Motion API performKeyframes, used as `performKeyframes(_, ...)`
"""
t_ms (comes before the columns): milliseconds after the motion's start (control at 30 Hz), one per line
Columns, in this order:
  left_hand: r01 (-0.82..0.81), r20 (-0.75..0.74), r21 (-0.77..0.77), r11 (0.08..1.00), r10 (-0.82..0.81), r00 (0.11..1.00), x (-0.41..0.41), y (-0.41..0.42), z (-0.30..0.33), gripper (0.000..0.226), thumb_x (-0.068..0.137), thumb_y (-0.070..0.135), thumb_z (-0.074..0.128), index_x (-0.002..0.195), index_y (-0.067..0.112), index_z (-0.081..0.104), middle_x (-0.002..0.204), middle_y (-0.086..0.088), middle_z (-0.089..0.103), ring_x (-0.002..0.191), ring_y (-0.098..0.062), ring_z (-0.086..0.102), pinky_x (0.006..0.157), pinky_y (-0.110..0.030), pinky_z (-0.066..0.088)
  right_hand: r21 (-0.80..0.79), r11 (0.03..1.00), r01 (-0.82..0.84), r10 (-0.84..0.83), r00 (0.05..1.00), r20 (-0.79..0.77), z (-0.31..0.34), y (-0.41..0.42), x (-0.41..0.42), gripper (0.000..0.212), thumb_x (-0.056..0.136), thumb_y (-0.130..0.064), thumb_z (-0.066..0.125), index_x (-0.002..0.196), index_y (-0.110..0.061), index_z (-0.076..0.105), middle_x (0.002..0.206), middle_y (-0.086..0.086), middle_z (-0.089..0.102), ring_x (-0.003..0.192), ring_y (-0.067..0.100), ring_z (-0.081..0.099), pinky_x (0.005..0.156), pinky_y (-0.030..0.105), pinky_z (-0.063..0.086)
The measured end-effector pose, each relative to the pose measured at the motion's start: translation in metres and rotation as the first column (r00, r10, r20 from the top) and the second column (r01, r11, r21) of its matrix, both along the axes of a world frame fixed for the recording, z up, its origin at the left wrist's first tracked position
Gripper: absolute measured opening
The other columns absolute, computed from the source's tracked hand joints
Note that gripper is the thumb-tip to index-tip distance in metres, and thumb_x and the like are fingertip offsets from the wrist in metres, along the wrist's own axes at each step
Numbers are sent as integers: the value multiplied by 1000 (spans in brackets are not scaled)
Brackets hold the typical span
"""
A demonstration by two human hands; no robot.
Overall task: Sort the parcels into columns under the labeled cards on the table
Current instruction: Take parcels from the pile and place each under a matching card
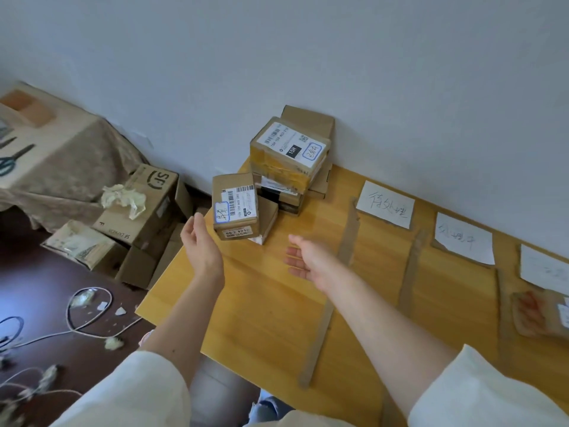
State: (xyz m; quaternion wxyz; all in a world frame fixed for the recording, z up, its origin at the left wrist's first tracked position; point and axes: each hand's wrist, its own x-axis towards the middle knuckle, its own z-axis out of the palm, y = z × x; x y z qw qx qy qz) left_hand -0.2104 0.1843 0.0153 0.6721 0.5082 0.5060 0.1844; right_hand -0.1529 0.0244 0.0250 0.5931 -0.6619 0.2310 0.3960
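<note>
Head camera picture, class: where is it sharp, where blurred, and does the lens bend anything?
Head view: parcel labels print sharp; the right-edge parcel and the right hand smear; light is soft and even; the wooden table edges bow from wide-angle distortion.

Rightmost card point(546, 269) cut off; writing illegible.

Three cards point(385, 204), two hands point(201, 241)

An SF-printed carton point(144, 204) sat on the dark floor with crumpled paper point(124, 198) on its top, scissors point(14, 160) on a cloth-draped surface behind it, and cables point(86, 315) lying before it.
</note>
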Motion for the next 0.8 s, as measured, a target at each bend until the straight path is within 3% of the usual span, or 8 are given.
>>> performKeyframes(67,87,11,-33,996,-87,996,4,9,-1,59,92,57,46,144,33,32,143,5,41,133,-20,38,111,-43,31,1,1000,-4,4,1000,9,1,11,5,16,95,-33,58,105,-21,59,95,-2,64,80,13,62,68,28,53)
performKeyframes(200,246,8,-170,954,-249,969,8,15,-7,64,88,48,60,144,36,30,129,2,52,129,-29,45,106,-56,37,-1,1000,6,-6,1000,11,3,22,11,15,95,-32,57,105,-20,58,94,-2,64,86,16,62,71,29,53)
performKeyframes(333,263,82,-251,932,-250,965,6,18,-13,53,86,28,69,132,32,41,105,3,65,108,-25,62,96,-48,50,-7,1000,1,-1,1000,3,2,23,14,18,95,-33,57,106,-19,58,95,-2,64,87,15,62,73,29,53)
performKeyframes(500,278,144,-248,928,-248,958,-1,21,-17,48,86,27,68,126,22,42,106,-5,69,100,-23,64,91,-37,52,16,1000,17,-17,1000,-1,1,16,14,27,93,-37,59,113,-19,59,103,-1,66,89,15,63,73,29,55)
performKeyframes(667,345,212,-287,894,-292,933,-17,17,-24,39,85,28,66,117,15,48,110,-10,68,92,-22,62,85,-35,50,64,998,10,-11,1000,10,2,2,10,41,83,-50,68,114,-27,55,117,2,62,105,18,62,82,34,56)
performKeyframes(800,439,253,-289,850,-375,892,-20,5,-26,51,77,34,65,122,13,56,115,-9,68,89,-20,62,85,-33,48,105,994,33,-32,999,-9,1,-10,4,48,76,-54,73,112,-28,55,122,4,59,110,20,60,87,38,56)
